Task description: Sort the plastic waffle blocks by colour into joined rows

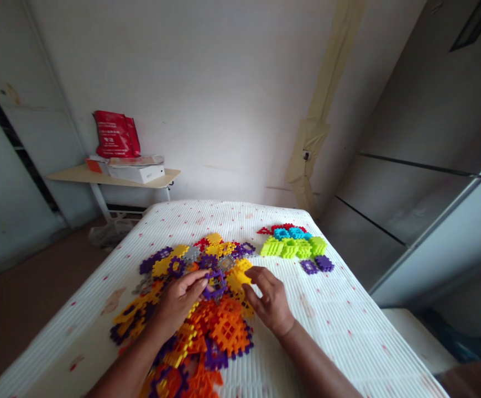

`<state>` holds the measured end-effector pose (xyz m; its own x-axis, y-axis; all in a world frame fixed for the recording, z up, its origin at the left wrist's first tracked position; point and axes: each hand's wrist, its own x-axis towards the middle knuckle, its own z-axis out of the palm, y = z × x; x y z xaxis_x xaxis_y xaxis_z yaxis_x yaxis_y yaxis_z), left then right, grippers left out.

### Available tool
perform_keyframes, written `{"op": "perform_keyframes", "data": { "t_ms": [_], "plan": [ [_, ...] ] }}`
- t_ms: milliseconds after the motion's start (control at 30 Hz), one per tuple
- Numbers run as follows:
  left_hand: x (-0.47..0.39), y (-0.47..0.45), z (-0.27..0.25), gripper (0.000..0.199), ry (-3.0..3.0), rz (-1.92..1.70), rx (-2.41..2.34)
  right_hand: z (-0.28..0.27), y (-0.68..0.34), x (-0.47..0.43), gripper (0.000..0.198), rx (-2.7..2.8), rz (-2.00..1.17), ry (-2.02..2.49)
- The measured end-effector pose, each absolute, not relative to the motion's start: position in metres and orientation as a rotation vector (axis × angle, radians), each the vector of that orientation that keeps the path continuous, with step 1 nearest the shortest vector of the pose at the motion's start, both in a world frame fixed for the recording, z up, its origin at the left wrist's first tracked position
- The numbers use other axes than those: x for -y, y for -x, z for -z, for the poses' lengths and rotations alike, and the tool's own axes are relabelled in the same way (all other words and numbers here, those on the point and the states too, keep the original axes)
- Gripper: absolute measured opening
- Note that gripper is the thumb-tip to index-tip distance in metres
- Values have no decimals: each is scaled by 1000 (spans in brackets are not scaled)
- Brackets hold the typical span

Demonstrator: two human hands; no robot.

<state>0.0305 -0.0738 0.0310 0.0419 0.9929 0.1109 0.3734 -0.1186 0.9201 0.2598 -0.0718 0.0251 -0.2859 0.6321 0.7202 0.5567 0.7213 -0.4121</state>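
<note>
My left hand (182, 298) pinches a purple interlocking plastic piece (219, 292) with an open middle between thumb and index finger, above the pile. My right hand (270, 298) has its thumb and fingers closed on the edge of a yellow interlocking piece (241, 272), at the pile's right side. Beneath and around both hands spreads a mixed pile of toothed plastic pieces. Orange pieces (228, 329) lie toward the front, and other yellow pieces (214, 243) lie at the back. My left forearm hides part of the pile.
On the table (332, 348), sorted stacks stand at the right: lime green pieces (296, 249), blue pieces (289, 232), red pieces (264, 230) and purple pieces (324, 263). A side table (72, 174) with a red bag (116, 135) stands back left. A grey cabinet (410, 138) borders the right.
</note>
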Motion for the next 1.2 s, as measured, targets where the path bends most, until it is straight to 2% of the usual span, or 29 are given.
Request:
{"op": "perform_keyframes", "data": {
  "t_ms": [233,800,1033,1200],
  "plan": [
    [75,-31,-30,55,-1595,-1015,-1259,-28,-232,85,44,2142,-200,840],
    [70,-30,-16,59,-1609,-947,-1271,-30,-246,70,47,2223,-194,756],
    [71,-29,-19,72,-1500,-929,-1318,-25,-341,39,46,1932,-191,1152],
    [71,-32,-20,75,-1479,-903,-1351,-3,-390,25,46,1939,-247,1530]
  ]
}}
